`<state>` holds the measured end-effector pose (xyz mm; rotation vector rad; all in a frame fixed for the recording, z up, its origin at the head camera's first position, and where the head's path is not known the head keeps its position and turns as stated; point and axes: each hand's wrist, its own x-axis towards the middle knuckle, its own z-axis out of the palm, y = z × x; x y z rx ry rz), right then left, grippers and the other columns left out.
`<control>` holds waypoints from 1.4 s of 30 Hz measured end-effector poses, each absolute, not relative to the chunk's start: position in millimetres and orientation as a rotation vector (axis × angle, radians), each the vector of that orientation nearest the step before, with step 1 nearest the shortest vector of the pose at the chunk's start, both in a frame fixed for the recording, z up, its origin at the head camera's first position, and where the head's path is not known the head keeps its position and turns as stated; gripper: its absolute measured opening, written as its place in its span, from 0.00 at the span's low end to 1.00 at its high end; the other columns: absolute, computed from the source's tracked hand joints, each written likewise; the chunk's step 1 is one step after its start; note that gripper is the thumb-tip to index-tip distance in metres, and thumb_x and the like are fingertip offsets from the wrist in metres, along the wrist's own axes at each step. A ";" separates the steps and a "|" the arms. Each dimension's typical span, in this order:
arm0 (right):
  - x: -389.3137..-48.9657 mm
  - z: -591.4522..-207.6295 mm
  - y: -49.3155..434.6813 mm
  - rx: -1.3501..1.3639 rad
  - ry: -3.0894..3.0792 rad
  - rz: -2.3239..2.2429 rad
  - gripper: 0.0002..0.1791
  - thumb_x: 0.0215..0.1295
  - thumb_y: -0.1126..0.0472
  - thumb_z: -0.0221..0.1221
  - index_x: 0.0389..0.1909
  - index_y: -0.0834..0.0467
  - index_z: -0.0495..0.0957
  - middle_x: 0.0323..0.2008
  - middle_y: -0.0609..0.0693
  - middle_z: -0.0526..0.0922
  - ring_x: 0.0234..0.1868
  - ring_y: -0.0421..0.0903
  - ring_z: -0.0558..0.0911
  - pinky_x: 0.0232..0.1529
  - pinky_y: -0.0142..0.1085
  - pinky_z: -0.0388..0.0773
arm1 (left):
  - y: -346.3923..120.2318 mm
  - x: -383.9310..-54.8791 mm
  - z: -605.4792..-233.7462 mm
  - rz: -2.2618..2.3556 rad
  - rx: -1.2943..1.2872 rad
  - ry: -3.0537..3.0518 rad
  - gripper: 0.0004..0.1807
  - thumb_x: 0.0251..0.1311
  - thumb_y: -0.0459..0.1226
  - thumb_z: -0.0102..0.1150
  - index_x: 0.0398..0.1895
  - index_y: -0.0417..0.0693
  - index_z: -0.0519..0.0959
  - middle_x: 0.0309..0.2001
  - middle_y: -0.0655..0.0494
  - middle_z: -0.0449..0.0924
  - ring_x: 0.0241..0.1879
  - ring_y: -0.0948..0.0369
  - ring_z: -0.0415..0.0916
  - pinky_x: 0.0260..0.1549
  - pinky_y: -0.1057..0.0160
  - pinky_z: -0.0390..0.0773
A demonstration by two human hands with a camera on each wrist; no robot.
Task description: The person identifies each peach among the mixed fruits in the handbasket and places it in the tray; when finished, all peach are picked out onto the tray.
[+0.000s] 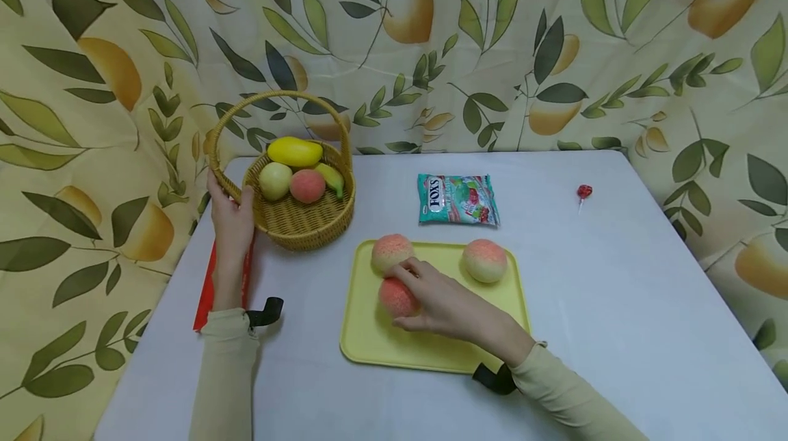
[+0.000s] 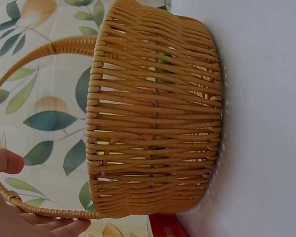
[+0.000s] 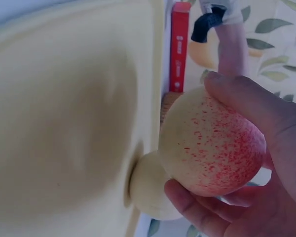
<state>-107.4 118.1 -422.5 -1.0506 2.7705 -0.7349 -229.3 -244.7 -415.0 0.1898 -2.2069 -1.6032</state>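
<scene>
Over the yellow tray, right hand round a peach; left of the tray, left hand round basket handle.

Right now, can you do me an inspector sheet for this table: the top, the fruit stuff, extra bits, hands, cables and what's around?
Surface: white tabletop, bearing a yellow tray.
Job's things: two peaches on the tray, one at the far left, one at the far right; a held peach; a wicker basket containing a mango-like fruit, pale green fruit, reddish peach and banana.
Clutter: FOX'S candy bag, red lollipop, long red box.
Grippers: left hand holds the basket's handle; right hand grips the held peach.
Cables: nothing seen.
Surroundings: fruit-and-leaf-print cloth behind the table.
</scene>
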 end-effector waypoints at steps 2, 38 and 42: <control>-106.8 -423.3 115.5 -1.066 2.763 -0.730 0.34 0.61 0.47 0.71 0.66 0.50 0.71 0.56 0.48 0.76 0.50 0.42 0.77 0.52 0.39 0.81 | -244.4 -228.3 -412.1 -1.584 0.196 -2.198 0.42 0.75 0.42 0.49 0.84 0.64 0.39 0.80 0.49 0.57 0.76 0.59 0.60 0.75 0.51 0.62; -101.1 -432.8 117.1 -1.176 2.745 -0.493 0.39 0.61 0.42 0.70 0.70 0.51 0.70 0.58 0.47 0.78 0.54 0.45 0.77 0.54 0.41 0.79 | -241.6 -227.5 -417.4 -1.616 0.176 -2.180 0.43 0.75 0.40 0.50 0.84 0.62 0.39 0.82 0.49 0.54 0.78 0.58 0.56 0.74 0.47 0.65; -98.8 -433.6 116.4 -1.205 2.755 -0.488 0.40 0.59 0.43 0.72 0.70 0.51 0.70 0.58 0.47 0.78 0.55 0.45 0.77 0.56 0.42 0.78 | -242.7 -226.3 -417.8 -1.627 0.171 -2.180 0.43 0.75 0.39 0.50 0.84 0.61 0.39 0.81 0.48 0.55 0.78 0.58 0.57 0.74 0.47 0.65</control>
